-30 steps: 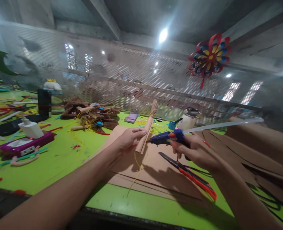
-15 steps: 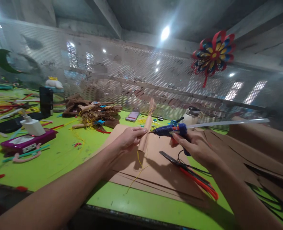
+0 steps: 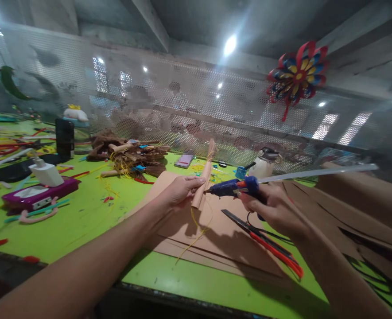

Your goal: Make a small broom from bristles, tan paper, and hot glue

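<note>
Power strip, purple, lies on green table, left side of frame. Brown pile follows, left of centre. Left hand, at centre, pinches paper roll, tilted, yellow string below. Blue glue gun, nozzle at roll's right side, is gripped by right hand. Brown sheets occupy right edge.
</note>
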A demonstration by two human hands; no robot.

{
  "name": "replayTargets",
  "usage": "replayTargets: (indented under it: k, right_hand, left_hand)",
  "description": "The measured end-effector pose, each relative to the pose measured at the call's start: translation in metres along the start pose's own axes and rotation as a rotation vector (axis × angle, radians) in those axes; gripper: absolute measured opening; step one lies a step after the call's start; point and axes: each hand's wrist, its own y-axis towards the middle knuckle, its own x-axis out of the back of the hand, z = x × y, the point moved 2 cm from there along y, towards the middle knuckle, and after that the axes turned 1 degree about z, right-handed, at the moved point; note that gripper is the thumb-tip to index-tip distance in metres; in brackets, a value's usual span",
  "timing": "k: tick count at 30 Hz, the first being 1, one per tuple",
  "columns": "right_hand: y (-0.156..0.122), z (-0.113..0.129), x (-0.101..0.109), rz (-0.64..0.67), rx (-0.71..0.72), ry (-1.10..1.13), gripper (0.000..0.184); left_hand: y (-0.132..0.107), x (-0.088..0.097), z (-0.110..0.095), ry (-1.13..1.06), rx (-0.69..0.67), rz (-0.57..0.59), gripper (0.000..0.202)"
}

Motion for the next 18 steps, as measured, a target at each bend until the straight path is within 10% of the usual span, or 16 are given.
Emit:
replayTargets:
  k: [18]
  right_hand:
    - [0.001, -0.002, 0.002, -0.036, 0.057, -0.059, 0.031]
  left_hand:
    - [-0.004, -0.003, -0.001, 0.025, 0.002, 0.019, 0.010]
